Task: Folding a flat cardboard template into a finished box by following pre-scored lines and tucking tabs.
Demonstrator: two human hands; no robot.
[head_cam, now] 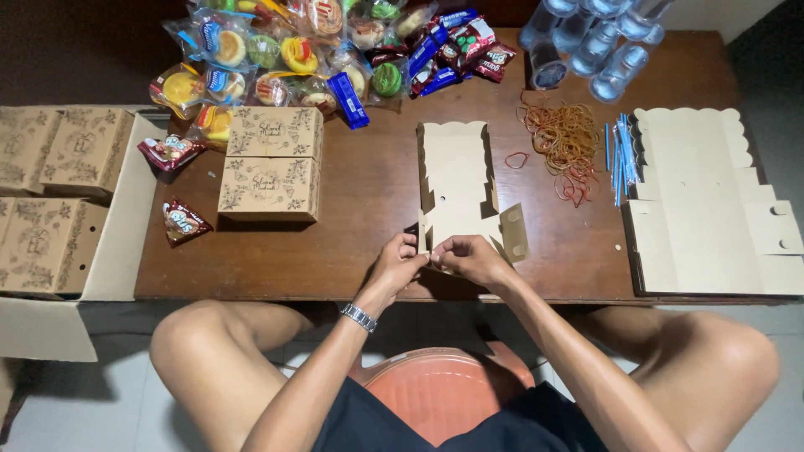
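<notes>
both the left hand [400,261] and right hand [469,255] pinch the flat box [456,180], rubber bands [563,138] nearby.

We see warm, dim overhead light, the picture sharp at centre, darkening toward the corners, edges slightly bowed.

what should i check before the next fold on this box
1. Both hands on the blank: ok. Left hand and right hand pinch the near end of the flat box blank.
2. Blank lies flat on the table: ok, far end flat.
3. Side flap free to fold: ok, it stands out to the right.
4. Tab seated in its slot: cannot tell, fingers cover it.
5. Space around the blank: ok, the two finished boxes and the rubber bands lie apart.
</notes>
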